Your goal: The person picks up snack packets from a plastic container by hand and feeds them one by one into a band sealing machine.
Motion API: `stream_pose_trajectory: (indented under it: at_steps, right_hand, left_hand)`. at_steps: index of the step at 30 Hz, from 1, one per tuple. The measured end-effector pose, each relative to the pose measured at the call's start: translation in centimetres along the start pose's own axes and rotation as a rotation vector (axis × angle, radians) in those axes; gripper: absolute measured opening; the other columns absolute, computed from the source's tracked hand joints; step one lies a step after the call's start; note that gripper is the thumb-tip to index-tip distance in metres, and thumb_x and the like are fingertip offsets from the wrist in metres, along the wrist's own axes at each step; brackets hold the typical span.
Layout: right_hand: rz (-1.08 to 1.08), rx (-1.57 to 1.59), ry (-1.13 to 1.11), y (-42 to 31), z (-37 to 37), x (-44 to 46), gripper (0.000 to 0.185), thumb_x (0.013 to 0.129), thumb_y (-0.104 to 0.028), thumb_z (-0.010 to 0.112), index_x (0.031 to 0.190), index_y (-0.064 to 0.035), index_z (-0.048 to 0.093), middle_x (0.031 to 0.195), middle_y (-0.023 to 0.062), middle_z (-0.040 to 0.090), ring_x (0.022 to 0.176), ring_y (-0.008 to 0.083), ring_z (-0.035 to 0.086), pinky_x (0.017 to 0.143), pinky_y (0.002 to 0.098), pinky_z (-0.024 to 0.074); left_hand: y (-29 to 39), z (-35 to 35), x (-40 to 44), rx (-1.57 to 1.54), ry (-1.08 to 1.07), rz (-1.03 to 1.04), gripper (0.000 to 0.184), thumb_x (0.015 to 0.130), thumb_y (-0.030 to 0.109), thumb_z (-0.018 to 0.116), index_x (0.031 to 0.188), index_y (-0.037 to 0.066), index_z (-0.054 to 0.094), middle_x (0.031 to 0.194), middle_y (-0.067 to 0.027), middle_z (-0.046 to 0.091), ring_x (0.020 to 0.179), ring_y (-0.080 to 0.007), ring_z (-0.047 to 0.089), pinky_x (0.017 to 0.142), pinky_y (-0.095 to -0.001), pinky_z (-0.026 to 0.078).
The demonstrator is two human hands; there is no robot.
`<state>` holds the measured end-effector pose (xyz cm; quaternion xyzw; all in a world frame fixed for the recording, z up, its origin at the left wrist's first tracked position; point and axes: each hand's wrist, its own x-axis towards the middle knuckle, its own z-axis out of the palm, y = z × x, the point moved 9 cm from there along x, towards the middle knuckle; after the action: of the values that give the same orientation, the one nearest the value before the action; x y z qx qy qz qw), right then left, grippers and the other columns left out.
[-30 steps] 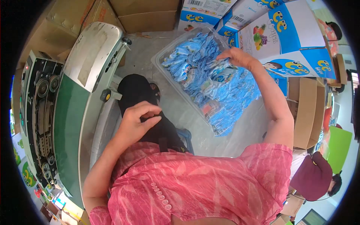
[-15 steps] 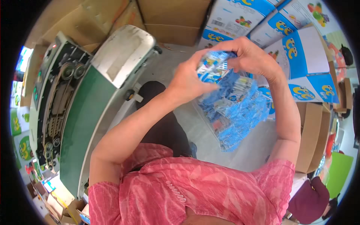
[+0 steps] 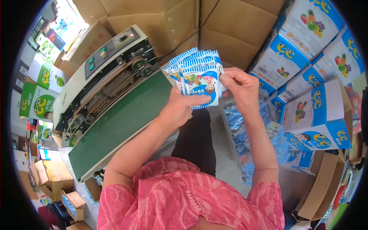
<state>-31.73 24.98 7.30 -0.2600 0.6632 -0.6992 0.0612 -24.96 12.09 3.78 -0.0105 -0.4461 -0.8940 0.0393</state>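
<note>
My left hand grips a fanned stack of blue-and-white sachets, its thumb lying across the front one. The sachets have striped crimped edges and a printed cartoon figure. At the right edge of the stack, my right hand has thumb and fingers pinched together on a sachet edge. Below that forearm is a clear plastic bin, heaped with loose sachets of the same striped kind. Part of the heap is hidden by my right arm.
Left of me runs a green conveyor belt beneath a machine with rollers and a control panel. Printed cartons are stacked at the right. An open cardboard box stands lower right, and brown cardboard lines the back.
My hands have moved from above the bin towards the conveyor side. The view has turned left. The sachets, blurred before, are now fanned upright in my left hand.
</note>
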Motion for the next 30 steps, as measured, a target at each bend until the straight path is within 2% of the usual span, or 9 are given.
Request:
stream_pose_trajectory:
  at_steps: [1,4,9,13,16,20,25,28,30]
  right_hand:
    - [-0.002,0.005,-0.010,0.1,0.8,0.0,0.015,0.087,-0.009,0.062,0.095,0.0015,0.069,0.101,0.0037,0.066,0.076,0.0084,0.060,0.059,0.0227,0.0502]
    - [0.048,0.275,0.130,0.8,1.5,0.0,0.016,0.087,-0.011,0.063,0.097,0.0006,0.068,0.092,0.0022,0.067,0.076,0.0071,0.060,0.057,0.0213,0.0493]
    - [0.116,0.212,0.055,1.2,5.7,-0.2,0.016,0.087,-0.013,0.063,0.097,-0.0011,0.067,0.087,0.0026,0.067,0.072,0.0072,0.061,0.055,0.0209,0.0490]
    - [0.247,0.230,-0.035,4.2,7.9,0.6,0.014,0.087,-0.014,0.063,0.095,-0.0020,0.066,0.083,0.0032,0.067,0.068,0.0074,0.061,0.052,0.0213,0.0494]
    - [0.336,0.063,-0.030,6.1,8.8,3.0,0.014,0.086,-0.016,0.065,0.087,-0.0025,0.065,0.078,0.0032,0.067,0.064,0.0075,0.062,0.051,0.0217,0.0502]
    - [0.288,-0.184,-0.044,7.6,11.2,6.2,0.016,0.084,-0.018,0.067,0.085,-0.0019,0.065,0.075,0.0027,0.066,0.061,0.0074,0.061,0.048,0.0216,0.0499]
    - [0.332,-0.140,-0.121,8.7,14.8,7.3,0.016,0.083,-0.017,0.068,0.084,-0.0016,0.065,0.073,0.0025,0.066,0.058,0.0069,0.060,0.045,0.0208,0.0481]
    - [0.294,-0.267,-0.122,9.4,16.5,7.6,0.015,0.082,-0.015,0.068,0.084,-0.0010,0.065,0.073,0.0037,0.066,0.057,0.0069,0.060,0.043,0.0205,0.0468]
    - [0.274,-0.244,-0.109,9.2,17.0,7.1,0.014,0.082,-0.015,0.068,0.084,-0.0008,0.065,0.073,0.0039,0.066,0.058,0.0070,0.060,0.043,0.0204,0.0468]
  left_hand:
    - [0.3,-0.5,-0.5,-0.027,0.021,0.003,0.052,0.065,-0.010,0.071,0.114,0.002,0.056,0.108,-0.0062,0.064,0.099,-0.0187,0.062,0.087,-0.0327,0.050]
    - [1.3,-1.9,-2.0,-0.061,0.064,0.023,0.052,0.065,-0.010,0.070,0.114,0.002,0.056,0.108,-0.0068,0.064,0.099,-0.0192,0.062,0.087,-0.0330,0.050]
    - [2.9,-4.7,-4.5,-0.067,0.121,0.086,0.054,0.065,-0.012,0.070,0.115,0.001,0.055,0.108,-0.0080,0.064,0.099,-0.0199,0.062,0.087,-0.0337,0.050]
    - [3.7,-8.0,-8.4,-0.046,0.166,0.091,0.057,0.063,-0.013,0.070,0.117,0.001,0.054,0.108,-0.0083,0.063,0.099,-0.0204,0.062,0.087,-0.0343,0.050]
    - [3.9,-10.1,-11.5,-0.034,0.185,0.069,0.060,0.062,-0.013,0.070,0.118,0.000,0.052,0.109,-0.0085,0.063,0.099,-0.0205,0.062,0.088,-0.0344,0.050]
    - [4.4,-11.2,-13.9,-0.008,0.193,0.054,0.064,0.060,-0.013,0.071,0.119,0.001,0.052,0.109,-0.0090,0.062,0.099,-0.0210,0.062,0.087,-0.0349,0.050]
    - [6.2,-11.7,-15.8,0.061,0.202,0.064,0.065,0.057,-0.014,0.071,0.118,0.001,0.053,0.108,-0.0099,0.063,0.098,-0.0219,0.063,0.085,-0.0357,0.052]
    - [6.1,-12.5,-16.5,0.063,0.221,0.057,0.066,0.057,-0.013,0.073,0.118,0.001,0.053,0.108,-0.0097,0.063,0.098,-0.0210,0.063,0.086,-0.0352,0.051]
    - [6.0,-13.2,-16.8,0.036,0.240,0.054,0.067,0.057,-0.012,0.075,0.118,0.001,0.052,0.109,-0.0087,0.062,0.099,-0.0193,0.062,0.087,-0.0345,0.051]
